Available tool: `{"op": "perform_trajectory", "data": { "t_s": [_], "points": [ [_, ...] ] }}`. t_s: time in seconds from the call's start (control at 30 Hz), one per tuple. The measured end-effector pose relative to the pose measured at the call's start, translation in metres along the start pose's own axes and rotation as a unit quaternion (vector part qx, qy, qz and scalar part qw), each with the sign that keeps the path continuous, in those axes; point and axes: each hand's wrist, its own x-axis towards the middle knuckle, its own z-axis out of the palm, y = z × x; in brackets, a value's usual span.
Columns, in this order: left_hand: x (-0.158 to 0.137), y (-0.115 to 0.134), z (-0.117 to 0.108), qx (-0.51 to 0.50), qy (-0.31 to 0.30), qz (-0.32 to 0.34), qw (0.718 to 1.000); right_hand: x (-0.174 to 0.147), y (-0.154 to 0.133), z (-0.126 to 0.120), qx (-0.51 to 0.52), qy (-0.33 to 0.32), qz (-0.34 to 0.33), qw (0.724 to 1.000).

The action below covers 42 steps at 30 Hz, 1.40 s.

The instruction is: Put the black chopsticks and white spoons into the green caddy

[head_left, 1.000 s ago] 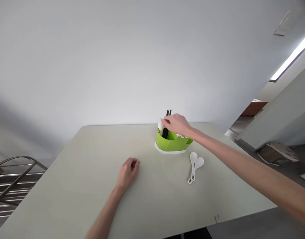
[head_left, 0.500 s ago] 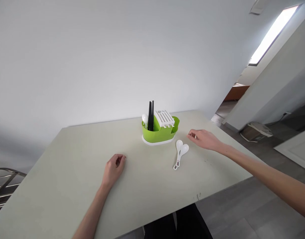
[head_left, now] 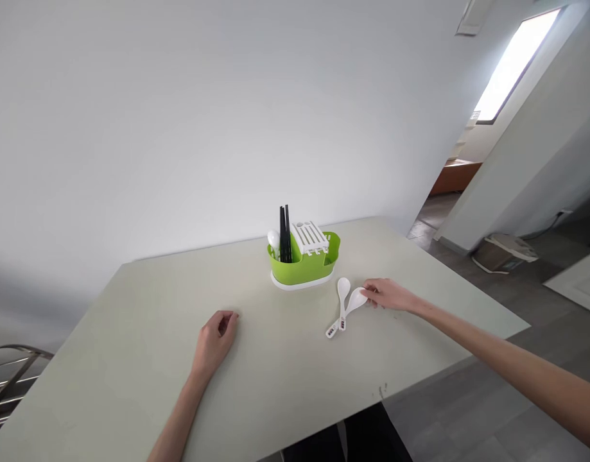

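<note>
My right hand (head_left: 388,296) is lying low on the pale grey-green tabletop (head_left: 131,333), fingers loosely open, fingertips touching the bowl of one of the two white plastic spoons (head_left: 345,307), gripping nothing. The spoons are lying side by side at its nine o'clock. My left hand (head_left: 214,340) is resting half-curled and empty. The green plastic cutlery caddy (head_left: 302,262) is standing at eleven o'clock from my right hand.

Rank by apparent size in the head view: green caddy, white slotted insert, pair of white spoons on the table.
1. Green caddy, clearly largest.
2 and 3. White slotted insert and the pair of white spoons look alike in size; the spoons lie nearer the camera, so I won't rank them.
</note>
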Motion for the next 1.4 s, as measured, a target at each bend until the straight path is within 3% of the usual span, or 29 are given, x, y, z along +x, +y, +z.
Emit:
{"op": "perform_trajectory", "data": {
  "t_s": [0.17,0.33,0.47,0.7,0.87,0.97,1.13,1.4],
  "points": [
    [0.002,-0.005,0.001,-0.004,-0.005,0.003,1.000,-0.027,-0.024,-0.057,-0.101,0.084,-0.022,0.991],
    [0.001,-0.005,0.001,-0.005,-0.004,0.006,1.000,-0.044,-0.098,-0.103,-0.195,0.178,-0.045,0.963],
    [-0.002,-0.003,0.001,-0.003,-0.006,0.023,1.000,-0.042,-0.153,-0.115,-0.239,0.242,-0.063,0.938],
    [-0.004,-0.007,0.001,-0.004,-0.016,0.026,1.000,-0.003,-0.212,-0.095,-0.320,0.356,-0.122,0.869],
    [-0.006,-0.008,-0.001,-0.010,-0.019,0.021,1.000,0.027,-0.238,-0.063,-0.418,0.271,-0.174,0.850],
    [-0.008,-0.008,-0.001,-0.013,-0.019,0.023,0.999,0.037,-0.248,-0.043,-0.446,0.205,-0.193,0.850],
    [-0.009,-0.010,0.000,-0.011,-0.018,0.027,0.999,0.052,-0.260,-0.017,-0.430,0.151,-0.198,0.868],
    [-0.009,-0.014,0.003,-0.021,-0.014,0.033,0.999,0.076,-0.274,0.000,-0.364,0.140,-0.169,0.905]
  ]
}}
